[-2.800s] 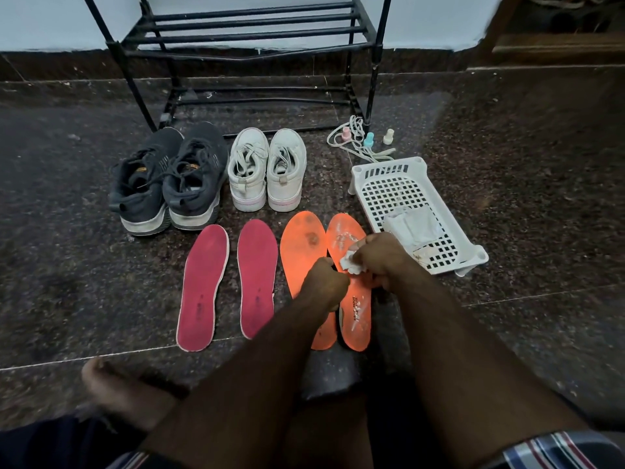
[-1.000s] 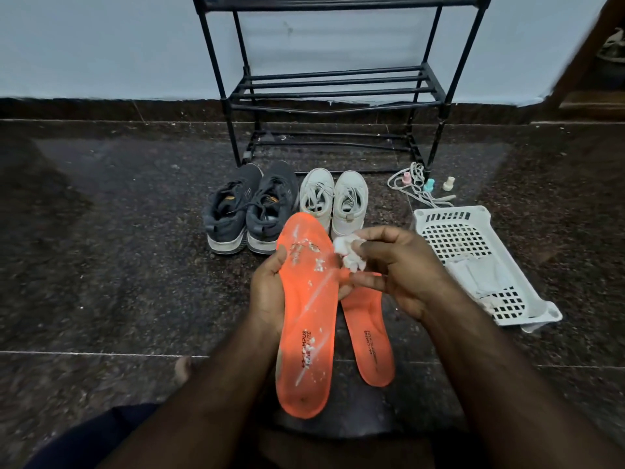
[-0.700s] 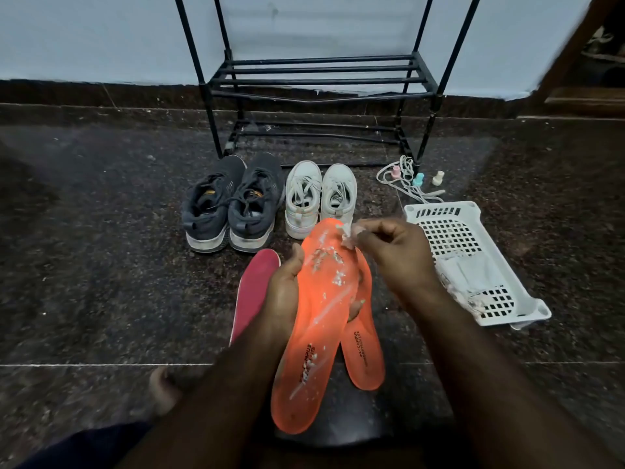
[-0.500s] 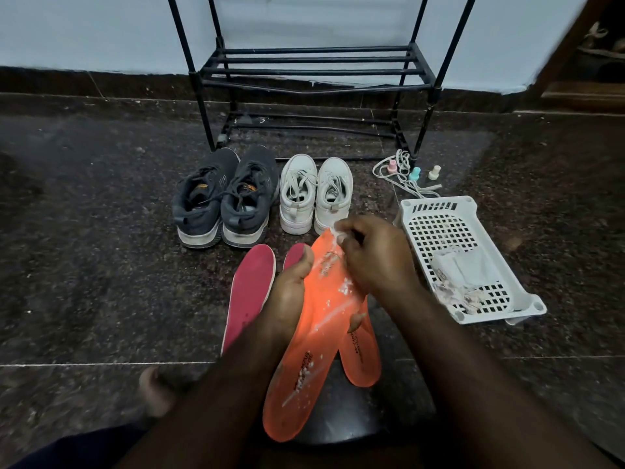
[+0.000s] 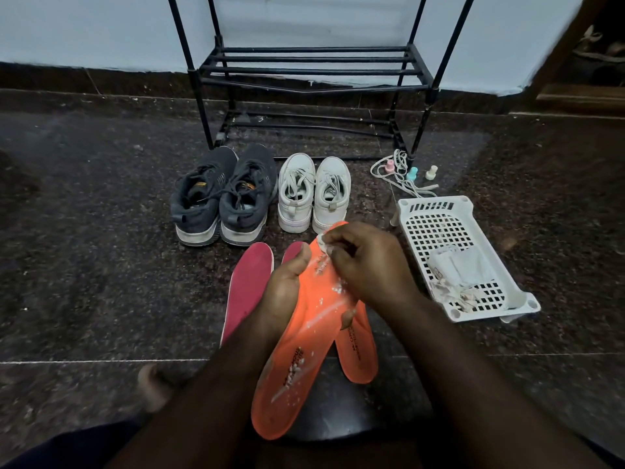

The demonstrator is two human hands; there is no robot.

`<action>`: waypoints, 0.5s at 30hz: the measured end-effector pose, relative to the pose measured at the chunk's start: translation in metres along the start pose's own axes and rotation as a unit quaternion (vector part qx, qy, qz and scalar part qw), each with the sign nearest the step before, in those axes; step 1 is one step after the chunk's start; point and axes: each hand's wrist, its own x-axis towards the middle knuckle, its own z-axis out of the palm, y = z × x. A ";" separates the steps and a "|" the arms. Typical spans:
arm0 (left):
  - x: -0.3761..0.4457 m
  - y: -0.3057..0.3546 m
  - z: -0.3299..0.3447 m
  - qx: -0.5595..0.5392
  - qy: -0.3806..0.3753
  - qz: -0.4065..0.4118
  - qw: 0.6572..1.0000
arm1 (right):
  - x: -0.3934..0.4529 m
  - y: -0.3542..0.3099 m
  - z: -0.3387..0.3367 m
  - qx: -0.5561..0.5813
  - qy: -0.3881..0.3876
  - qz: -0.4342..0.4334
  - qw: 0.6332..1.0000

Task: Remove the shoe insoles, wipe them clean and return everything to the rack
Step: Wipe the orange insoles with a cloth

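Matt orange foam insole (image 5: 297, 360), glossy speckled stone floor (image 5: 101, 265), black metal rack (image 5: 314, 62), white perforated plastic basket (image 5: 436, 206).

An orange insole (image 5: 297, 360) flecked with white crumbs was held up tilted, a small white wipe (image 5: 323, 241) pressed at its toe. A second orange insole (image 5: 360, 353) and two red insoles (image 5: 248, 286) lay flat on the floor before the dark sneakers (image 5: 223, 198), white sneakers (image 5: 314, 194) and black rack (image 5: 311, 69).

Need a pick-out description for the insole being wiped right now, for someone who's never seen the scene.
Start at the black shoe rack by the wall and come toward the camera, past the white sneakers. The orange insole is lifted off the floor in the left hand. Its twin lies flat; only this one is speckled with white bits.
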 end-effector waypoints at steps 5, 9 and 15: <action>-0.005 0.003 -0.002 0.008 -0.006 -0.027 1.000 | 0.009 0.004 0.000 -0.077 0.078 -0.029 0.994; -0.005 0.002 -0.001 -0.004 0.002 -0.028 1.000 | 0.010 0.001 -0.012 0.006 0.051 0.060 0.997; -0.004 0.003 -0.004 0.005 0.014 -0.015 1.000 | 0.008 -0.001 0.000 -0.059 0.050 0.001 0.997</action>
